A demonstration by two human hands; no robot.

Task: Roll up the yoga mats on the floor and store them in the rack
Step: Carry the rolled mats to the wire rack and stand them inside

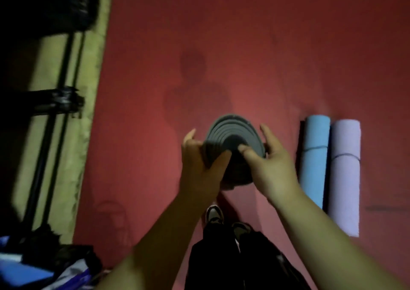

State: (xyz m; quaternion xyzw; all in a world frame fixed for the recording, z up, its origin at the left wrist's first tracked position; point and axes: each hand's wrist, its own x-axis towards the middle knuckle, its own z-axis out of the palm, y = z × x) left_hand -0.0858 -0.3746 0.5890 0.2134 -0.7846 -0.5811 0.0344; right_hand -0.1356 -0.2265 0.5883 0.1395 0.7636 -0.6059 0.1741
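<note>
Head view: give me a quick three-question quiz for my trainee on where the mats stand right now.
1. True or false: the grey rolled mat lies untouched on the red floor.
2. Which pair lies side by side on the floor, to the person's right? A: blue mat and lilac mat. B: two green mats. C: a black mat and a white mat.
3. In a word or two: which hands hold the grey rolled mat?

Key
1: false, it is being held, its spiral end facing the camera.
2: A.
3: both, the left hand and the right hand, with fingers curled round its sides.
</note>
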